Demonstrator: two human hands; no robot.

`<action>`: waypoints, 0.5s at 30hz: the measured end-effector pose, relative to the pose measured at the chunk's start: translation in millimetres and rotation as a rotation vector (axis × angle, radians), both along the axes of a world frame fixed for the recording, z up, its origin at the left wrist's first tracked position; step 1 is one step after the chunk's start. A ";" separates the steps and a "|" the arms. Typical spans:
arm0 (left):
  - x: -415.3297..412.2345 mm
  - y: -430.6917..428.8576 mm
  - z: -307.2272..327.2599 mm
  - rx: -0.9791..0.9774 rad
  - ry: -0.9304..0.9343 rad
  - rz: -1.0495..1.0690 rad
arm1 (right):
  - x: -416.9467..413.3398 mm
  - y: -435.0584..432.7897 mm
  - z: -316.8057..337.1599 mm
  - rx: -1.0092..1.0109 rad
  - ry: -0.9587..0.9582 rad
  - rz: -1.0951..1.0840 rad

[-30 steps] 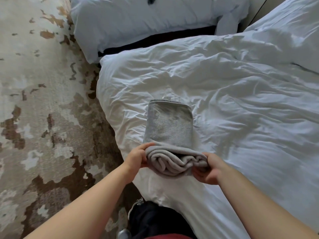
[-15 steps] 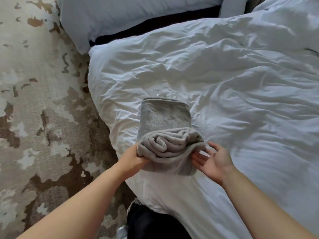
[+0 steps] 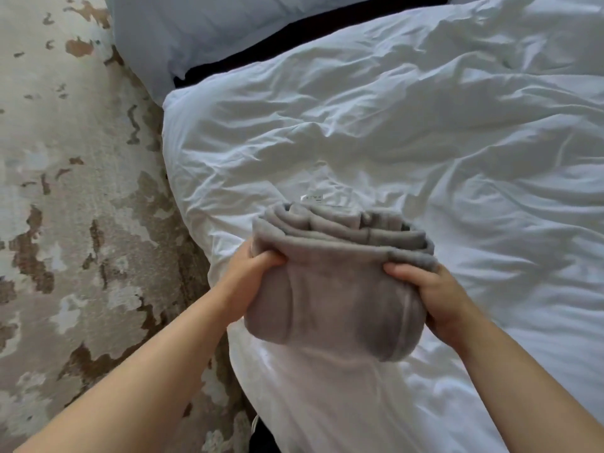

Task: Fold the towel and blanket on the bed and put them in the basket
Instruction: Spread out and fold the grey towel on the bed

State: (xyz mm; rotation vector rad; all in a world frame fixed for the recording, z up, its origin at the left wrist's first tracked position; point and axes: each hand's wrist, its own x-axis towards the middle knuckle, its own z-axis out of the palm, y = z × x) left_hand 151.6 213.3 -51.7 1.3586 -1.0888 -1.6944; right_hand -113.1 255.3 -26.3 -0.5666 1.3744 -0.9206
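A rolled blanket (image 3: 333, 289) lies on the bed (image 3: 425, 142), the rug (image 3: 75, 191) to its left.

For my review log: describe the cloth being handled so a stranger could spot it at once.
Start at the white duvet, at its near edge beside the patterned carpet. There the left hand and right hand grip a rolled cloth bundle by its ends. It is the only grey thing against the white bedding.

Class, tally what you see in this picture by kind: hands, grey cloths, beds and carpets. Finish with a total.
Hands: 2 (left hand, right hand, both gripping the cloth)
Grey rolled cloth: 1
Beds with white bedding: 2 (near bed, far bed)
Patterned carpet: 1
Total: 6
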 end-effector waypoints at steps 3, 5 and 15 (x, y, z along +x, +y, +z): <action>-11.2 -48.8 -23.8 0.258 -0.355 0.087 | 6.9 -51.5 -33.5 0.060 0.212 -0.195; -17.3 -66.1 -30.3 0.366 -0.638 0.147 | 12.7 -75.0 -58.5 0.161 0.338 -0.189; -68.7 -58.8 -32.1 -0.344 -1.263 -0.556 | 22.1 -104.7 -39.7 0.114 1.143 -0.002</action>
